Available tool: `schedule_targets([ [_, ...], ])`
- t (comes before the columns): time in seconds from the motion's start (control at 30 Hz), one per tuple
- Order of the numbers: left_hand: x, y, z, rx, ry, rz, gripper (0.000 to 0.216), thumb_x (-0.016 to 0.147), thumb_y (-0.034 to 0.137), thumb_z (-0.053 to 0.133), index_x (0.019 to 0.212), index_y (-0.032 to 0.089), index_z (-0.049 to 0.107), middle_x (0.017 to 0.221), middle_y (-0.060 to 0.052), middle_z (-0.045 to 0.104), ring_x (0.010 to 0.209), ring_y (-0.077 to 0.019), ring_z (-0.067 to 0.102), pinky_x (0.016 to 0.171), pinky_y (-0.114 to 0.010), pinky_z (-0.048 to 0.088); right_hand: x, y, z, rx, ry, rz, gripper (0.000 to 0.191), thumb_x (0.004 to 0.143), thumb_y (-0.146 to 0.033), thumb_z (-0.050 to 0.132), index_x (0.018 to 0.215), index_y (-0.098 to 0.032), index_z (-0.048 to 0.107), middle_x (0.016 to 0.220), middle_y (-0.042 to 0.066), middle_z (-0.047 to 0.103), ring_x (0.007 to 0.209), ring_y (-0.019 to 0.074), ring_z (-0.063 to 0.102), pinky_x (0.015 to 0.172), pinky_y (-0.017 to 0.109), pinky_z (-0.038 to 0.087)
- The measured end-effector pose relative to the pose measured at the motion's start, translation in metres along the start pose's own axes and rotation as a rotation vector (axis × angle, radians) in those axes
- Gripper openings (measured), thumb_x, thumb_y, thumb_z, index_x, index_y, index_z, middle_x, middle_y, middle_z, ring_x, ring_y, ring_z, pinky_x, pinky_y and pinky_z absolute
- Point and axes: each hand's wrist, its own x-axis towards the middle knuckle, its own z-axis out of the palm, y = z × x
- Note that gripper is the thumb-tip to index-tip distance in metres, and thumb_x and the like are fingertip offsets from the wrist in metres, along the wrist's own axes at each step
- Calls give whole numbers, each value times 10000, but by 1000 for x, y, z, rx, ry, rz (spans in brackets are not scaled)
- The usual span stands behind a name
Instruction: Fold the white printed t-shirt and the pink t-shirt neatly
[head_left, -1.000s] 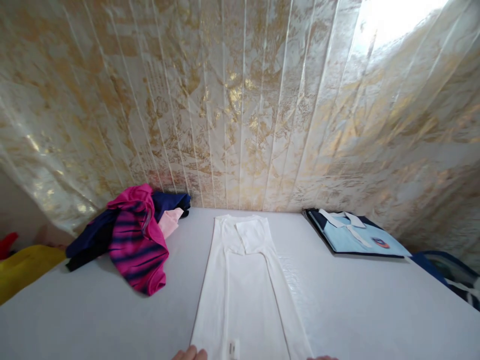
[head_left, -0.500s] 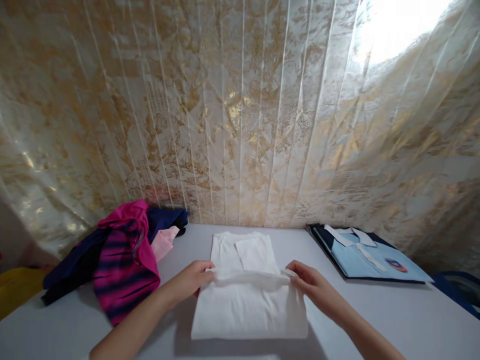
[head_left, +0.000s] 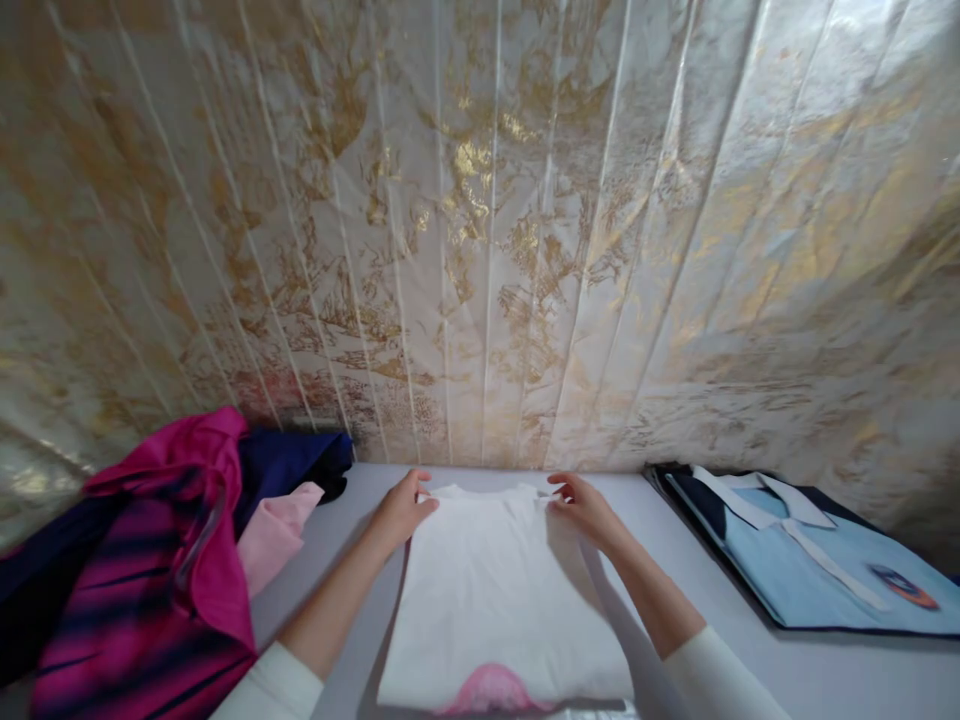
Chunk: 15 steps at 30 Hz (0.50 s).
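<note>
A white garment lies folded in half on the pale table, with a pink print showing at its near edge. My left hand pinches the far left corner of the fold. At the far right corner my right hand pinches the cloth too. Both corners sit close to the wall.
A heap of magenta, navy and pink clothes lies at the left. A folded light blue polo shirt rests on a dark one at the right. A gold-patterned shiny curtain hangs right behind the table.
My hands carried the garment's near end up and over to its far end, so the long white strip is folded in half. The view has moved closer to the wall.
</note>
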Motion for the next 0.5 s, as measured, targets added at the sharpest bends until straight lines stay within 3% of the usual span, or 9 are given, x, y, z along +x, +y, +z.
schedule_targets([
  [0.2, 13, 3, 0, 11, 133, 175, 263, 790, 256, 583, 1048, 207, 595, 1000, -34, 659, 929, -207, 618, 859, -303, 446, 14, 5, -1, -49, 81, -136, 339, 768, -225, 496, 1092, -193, 592, 976, 48, 655, 915, 190, 604, 808, 287, 448],
  [0.4, 29, -8, 17, 20, 199, 159, 307, 695, 93, 609, 992, 170, 588, 914, -50, 659, 928, -228, 629, 893, -355, 454, 34, 13, 19, -165, 121, -113, 223, 752, -165, 504, 923, -203, 642, 872, 50, 687, 852, 213, 617, 776, 295, 414],
  [0.5, 30, -9, 20, 5, 194, 203, 314, 733, 80, 579, 1029, 188, 589, 953, -36, 661, 967, -205, 626, 930, -334, 444, 35, 12, 22, -188, 123, -123, 215, 763, -160, 504, 919, -222, 639, 884, 41, 687, 851, 218, 610, 778, 304, 406],
])
